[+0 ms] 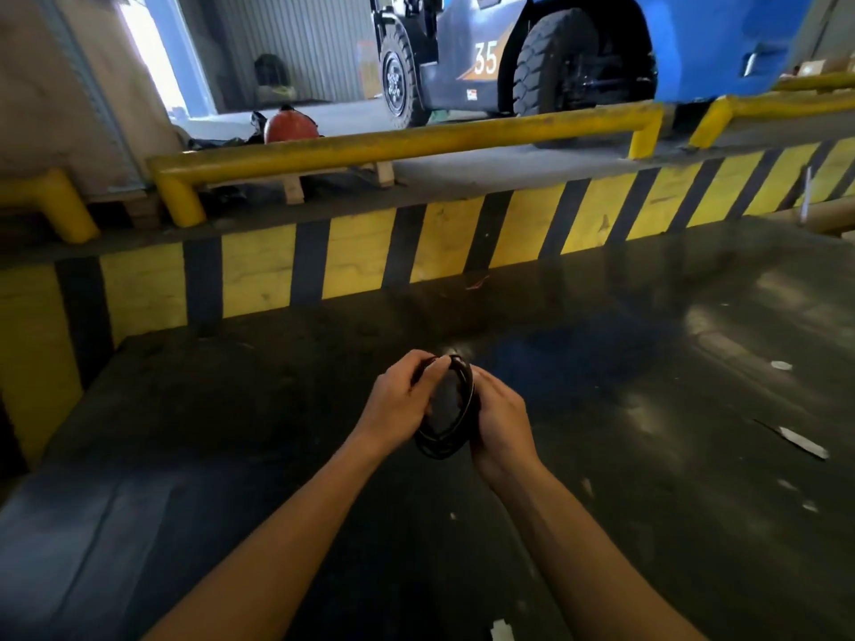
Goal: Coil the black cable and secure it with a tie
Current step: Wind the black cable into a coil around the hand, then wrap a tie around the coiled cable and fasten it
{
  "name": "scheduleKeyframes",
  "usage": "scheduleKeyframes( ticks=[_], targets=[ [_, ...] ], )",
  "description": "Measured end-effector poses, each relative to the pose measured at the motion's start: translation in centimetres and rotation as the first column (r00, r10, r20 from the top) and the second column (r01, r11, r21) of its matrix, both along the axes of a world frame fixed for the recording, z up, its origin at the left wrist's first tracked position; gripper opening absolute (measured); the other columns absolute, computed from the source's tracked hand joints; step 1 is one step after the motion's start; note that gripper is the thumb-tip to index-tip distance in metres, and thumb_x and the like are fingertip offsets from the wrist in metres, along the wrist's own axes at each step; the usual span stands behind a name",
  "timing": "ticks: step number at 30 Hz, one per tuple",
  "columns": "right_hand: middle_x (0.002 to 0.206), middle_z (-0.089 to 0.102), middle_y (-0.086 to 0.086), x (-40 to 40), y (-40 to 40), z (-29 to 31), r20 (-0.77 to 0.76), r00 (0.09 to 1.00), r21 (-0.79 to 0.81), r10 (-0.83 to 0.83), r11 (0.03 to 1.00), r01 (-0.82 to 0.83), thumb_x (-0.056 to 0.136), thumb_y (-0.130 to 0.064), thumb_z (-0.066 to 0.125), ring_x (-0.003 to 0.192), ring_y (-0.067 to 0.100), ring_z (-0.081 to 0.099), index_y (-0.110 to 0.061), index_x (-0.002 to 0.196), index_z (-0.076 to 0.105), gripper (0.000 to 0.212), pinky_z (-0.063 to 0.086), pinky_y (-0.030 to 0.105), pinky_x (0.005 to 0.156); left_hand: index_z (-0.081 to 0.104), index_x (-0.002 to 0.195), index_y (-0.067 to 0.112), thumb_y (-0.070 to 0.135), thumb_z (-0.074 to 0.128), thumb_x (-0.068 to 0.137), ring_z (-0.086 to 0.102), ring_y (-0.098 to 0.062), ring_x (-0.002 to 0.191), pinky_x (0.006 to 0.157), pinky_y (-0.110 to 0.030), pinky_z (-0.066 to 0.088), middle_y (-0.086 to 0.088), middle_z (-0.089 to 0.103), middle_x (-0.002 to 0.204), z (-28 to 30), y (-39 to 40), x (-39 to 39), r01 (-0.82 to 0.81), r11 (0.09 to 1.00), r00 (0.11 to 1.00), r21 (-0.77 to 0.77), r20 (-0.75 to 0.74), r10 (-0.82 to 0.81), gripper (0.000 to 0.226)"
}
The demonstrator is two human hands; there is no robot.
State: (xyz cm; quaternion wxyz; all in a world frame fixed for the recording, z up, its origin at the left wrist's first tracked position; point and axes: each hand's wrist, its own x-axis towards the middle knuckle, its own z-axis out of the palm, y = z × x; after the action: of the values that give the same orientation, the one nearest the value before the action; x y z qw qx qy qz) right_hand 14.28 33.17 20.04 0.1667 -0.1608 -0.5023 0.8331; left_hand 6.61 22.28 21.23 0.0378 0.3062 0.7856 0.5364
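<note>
Two hands [451,409] around one coiled black cable [446,437] (several loops)

A dark, glossy floor [647,409] spreads below the hands, with scraps of white litter [802,442] lying well off to the right of the right hand. Beyond the hands stands a low wall painted in yellow and black stripes [356,256], topped by a yellow pipe rail [407,143]. Farther past it is a blue forklift [532,53] marked 35, and up to the left of the left hand an orange rounded object [290,124].
</note>
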Motion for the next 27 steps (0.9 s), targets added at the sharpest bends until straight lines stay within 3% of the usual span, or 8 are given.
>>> scheduleKeyframes(
  ticks=[6,10,13,16,19,22,24,27],
  targets=[
    [0.092,0.075,0.009,-0.2,0.9,-4.0,0.067,0.987,0.108,0.146,0.982,-0.153,0.095,-0.016,0.051,0.085,0.016,0.071,-0.011,0.097,0.073,0.023,0.055,0.022,0.064,0.063,0.086,0.027,0.072,0.049,0.075,0.063,-0.003,0.058,0.053,-0.021,0.048,0.003,0.067,0.077,-3.5,0.1,0.9,-0.103,0.983,0.978,-0.153,0.166,0.128,0.049],
    [0.073,0.074,-0.003,-0.1,1.1,-7.1,0.195,0.955,0.202,0.223,0.944,-0.262,0.094,-0.025,0.051,0.071,0.008,0.067,-0.018,0.082,0.075,0.028,0.051,0.026,0.064,0.066,0.078,0.03,0.059,0.051,0.084,0.061,0.004,0.066,0.056,-0.009,0.043,0.011,0.066,0.07,-6.2,0.6,2.6,-0.301,0.943,0.953,-0.145,-0.012,0.302,0.034],
    [0.077,0.068,0.007,0.4,2.1,-9.7,0.298,0.907,0.282,0.298,0.88,-0.382,0.093,-0.038,0.049,0.071,0.014,0.063,-0.013,0.081,0.071,0.036,0.05,0.036,0.07,0.069,0.079,0.027,0.049,0.058,0.086,0.061,0.007,0.069,0.058,-0.007,0.042,0.013,0.068,0.07,-7.2,0.2,3.1,-0.285,0.937,0.958,-0.203,-0.022,0.287,0.026],
    [0.085,0.069,0.001,1.6,3.5,-12.5,0.407,0.873,0.43,0.27,0.786,-0.444,0.091,-0.047,0.051,0.074,0.01,0.067,-0.027,0.083,0.065,0.025,0.05,0.026,0.064,0.072,0.082,0.026,0.039,0.064,0.086,0.062,0.006,0.073,0.062,-0.01,0.042,0.013,0.069,0.074,-8.5,-1.1,3.3,-0.254,0.917,0.962,-0.306,0.018,0.273,0.015],
    [0.083,0.065,-0.006,2.7,4.6,-14.9,0.549,0.812,0.688,0.197,0.444,-0.574,0.088,-0.041,0.058,0.074,0.005,0.062,-0.029,0.088,0.059,0.012,0.045,0.019,0.062,0.075,0.084,0.02,0.027,0.068,0.085,0.064,0.0,0.077,0.071,-0.018,0.046,0.007,0.072,0.08,-9.9,-2.5,3.6,-0.238,0.901,0.954,-0.363,0.085,0.286,0.01],
    [0.104,0.065,0.002,3.8,4.4,-16.3,0.799,0.562,0.575,0.216,0.002,-0.818,0.084,-0.029,0.066,0.09,0.016,0.062,-0.021,0.103,0.062,0.021,0.051,0.029,0.076,0.076,0.088,0.019,0.02,0.068,0.085,0.061,0.003,0.079,0.075,-0.015,0.044,0.01,0.07,0.082,-10.7,-3.4,3.9,-0.194,0.875,0.96,-0.444,0.096,0.262,0.009],
    [0.115,0.063,0.009,4.6,3.6,-17.0,0.888,0.436,0.459,0.144,-0.277,-0.844,0.079,-0.03,0.07,0.101,0.024,0.062,-0.018,0.11,0.061,0.034,0.052,0.035,0.08,0.076,0.088,0.019,0.019,0.068,0.085,0.06,0.007,0.078,0.075,-0.013,0.043,0.012,0.069,0.081,-11.1,-3.7,4.0,-0.154,0.859,0.966,-0.488,0.107,0.234,0.009],
    [0.122,0.057,0.012,5.6,2.8,-18.4,0.911,0.397,0.406,0.108,-0.396,-0.824,0.079,-0.023,0.07,0.109,0.029,0.059,-0.017,0.118,0.058,0.041,0.049,0.037,0.081,0.077,0.089,0.02,0.021,0.07,0.084,0.06,0.007,0.079,0.074,-0.013,0.042,0.013,0.07,0.082,-11.6,-3.8,4.3,-0.094,0.846,0.967,-0.524,0.154,0.203,0.009]
  ],
)
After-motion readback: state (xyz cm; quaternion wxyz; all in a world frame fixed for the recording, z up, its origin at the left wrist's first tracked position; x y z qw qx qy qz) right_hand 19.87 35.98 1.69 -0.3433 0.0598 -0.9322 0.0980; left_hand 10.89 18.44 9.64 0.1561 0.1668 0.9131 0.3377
